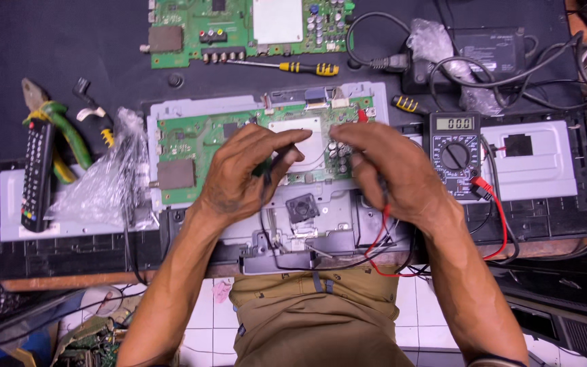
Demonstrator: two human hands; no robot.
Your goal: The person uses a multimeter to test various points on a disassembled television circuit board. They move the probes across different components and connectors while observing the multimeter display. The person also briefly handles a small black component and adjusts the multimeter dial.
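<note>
We see a matt green circuit board (239, 146) on a dull grey metal frame (185, 112). At nine o'clock lies crinkled glossy clear plastic wrap (103, 180); at three o'clock, a matt black plastic multimeter (454, 146). The worktop (69, 47) looks matt black.

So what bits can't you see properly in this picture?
- Head view: the probe tips are hidden under the left hand and right hand.
- The middle of the green circuit board is covered by both hands.
- The multimeter dial marks are too small.
- The second circuit board is cut off by the top edge.
</note>
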